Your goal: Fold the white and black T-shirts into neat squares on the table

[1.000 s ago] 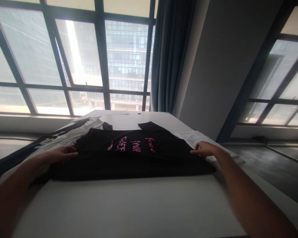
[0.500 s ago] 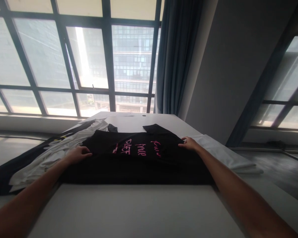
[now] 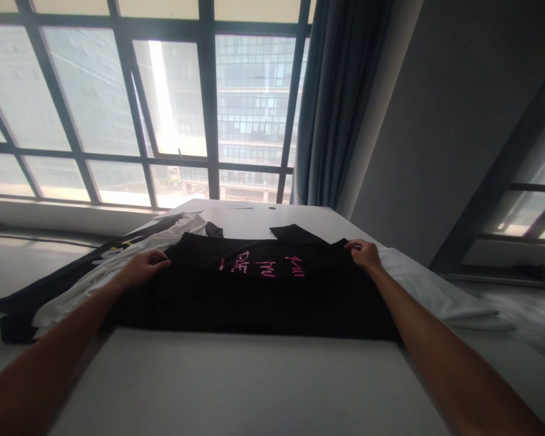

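A black T-shirt [image 3: 263, 306] with pink lettering lies spread across the white table, its far side lifted into a fold between my hands. My left hand [image 3: 144, 266] pinches the cloth at the left end of that fold. At the right end, my right hand [image 3: 366, 253] grips the shirt between thumb and fingers. One black sleeve points away from me beyond the fold. Part of the lettering is hidden where the cloth bends.
White and dark clothes [image 3: 79, 284] lie heaped along the table's left side. Folded white cloth [image 3: 440, 297] rests at the right edge. The white table [image 3: 249, 381] reaches toward large windows [image 3: 177, 103], with a blue-grey curtain [image 3: 336, 109] behind it.
My right hand has raised its end of the black T-shirt slightly, and the fold now stands straighter, covering more of the lettering. Both hands keep their hold. The view has shifted a little left.
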A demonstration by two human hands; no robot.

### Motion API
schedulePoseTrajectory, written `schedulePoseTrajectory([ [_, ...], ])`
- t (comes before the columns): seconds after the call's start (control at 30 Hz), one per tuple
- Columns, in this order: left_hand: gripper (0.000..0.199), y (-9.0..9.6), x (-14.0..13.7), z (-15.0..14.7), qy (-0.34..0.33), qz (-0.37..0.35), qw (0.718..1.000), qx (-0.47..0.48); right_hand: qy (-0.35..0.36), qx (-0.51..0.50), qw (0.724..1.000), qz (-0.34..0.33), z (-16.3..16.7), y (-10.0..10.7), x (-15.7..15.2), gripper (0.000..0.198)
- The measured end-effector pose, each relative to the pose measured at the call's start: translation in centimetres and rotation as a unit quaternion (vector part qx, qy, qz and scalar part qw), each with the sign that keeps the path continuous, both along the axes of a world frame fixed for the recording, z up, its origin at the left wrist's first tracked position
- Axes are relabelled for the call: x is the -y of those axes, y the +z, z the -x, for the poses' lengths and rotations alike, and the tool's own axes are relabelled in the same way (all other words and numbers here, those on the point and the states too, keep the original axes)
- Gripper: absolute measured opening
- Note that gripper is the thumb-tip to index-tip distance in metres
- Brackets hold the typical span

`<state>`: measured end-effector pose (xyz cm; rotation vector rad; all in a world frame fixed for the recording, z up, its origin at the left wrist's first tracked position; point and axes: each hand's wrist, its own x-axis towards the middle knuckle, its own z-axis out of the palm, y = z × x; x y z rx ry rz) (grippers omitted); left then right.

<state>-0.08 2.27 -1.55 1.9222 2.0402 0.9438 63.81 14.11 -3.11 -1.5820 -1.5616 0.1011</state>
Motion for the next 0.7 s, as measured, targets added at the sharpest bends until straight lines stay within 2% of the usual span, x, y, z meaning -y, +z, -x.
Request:
schedulePoseTrajectory([
  [0.07, 0.055, -0.1, 0.1, -0.2, -0.007, -0.003, 1.000, -0.008, -0.004, 0.039, 0.999, 0.017, 0.3, -0.4, 0.1, 0.031],
  [0.2, 0.045, -0.6, 0.1, -0.7, -0.022, 0.035, 0.998, -0.052, -0.006, 0.125, 0.986, 0.114, 1.0, -0.8, 0.6, 0.033],
  [0.23, 0.044, -0.7, 0.1, -0.8, -0.022, 0.036, 0.997, -0.061, 0.000, 0.138, 0.984, 0.113, 1.2, -0.6, 0.8, 0.033],
  [0.27, 0.043, -0.6, 0.1, -0.8, -0.018, 0.031, 0.997, -0.068, 0.006, 0.146, 0.985, 0.092, 1.4, -0.4, 0.9, 0.035],
  [0.37, 0.045, -0.3, 0.0, -0.4, 0.008, 0.000, 0.997, -0.073, 0.012, 0.150, 0.988, -0.034, 1.7, 0.1, 1.1, 0.043],
  [0.43, 0.049, -0.3, -0.1, 0.0, 0.023, -0.016, 0.997, -0.071, 0.011, 0.162, 0.985, -0.064, 1.7, 0.0, 1.0, 0.049],
  [0.47, 0.050, -0.4, -0.1, 0.1, 0.026, -0.017, 0.997, -0.073, 0.013, 0.175, 0.984, -0.039, 1.7, -0.2, 0.9, 0.050],
  [0.53, 0.046, -0.8, -0.2, 0.2, 0.023, -0.001, 0.996, -0.086, 0.014, 0.213, 0.975, 0.064, 1.6, -1.0, 0.7, 0.052],
  [0.6, 0.042, -1.2, -0.2, -0.1, 0.012, 0.027, 0.994, -0.106, 0.000, 0.250, 0.954, 0.164, 1.8, -1.7, 0.7, 0.051],
  [0.63, 0.041, -1.4, -0.2, -0.3, 0.009, 0.037, 0.993, -0.115, -0.013, 0.267, 0.945, 0.189, 2.0, -1.8, 0.7, 0.051],
  [0.7, 0.043, -1.4, 0.0, -0.8, 0.015, 0.035, 0.991, -0.130, -0.043, 0.292, 0.937, 0.186, 2.8, -1.4, 1.0, 0.051],
])
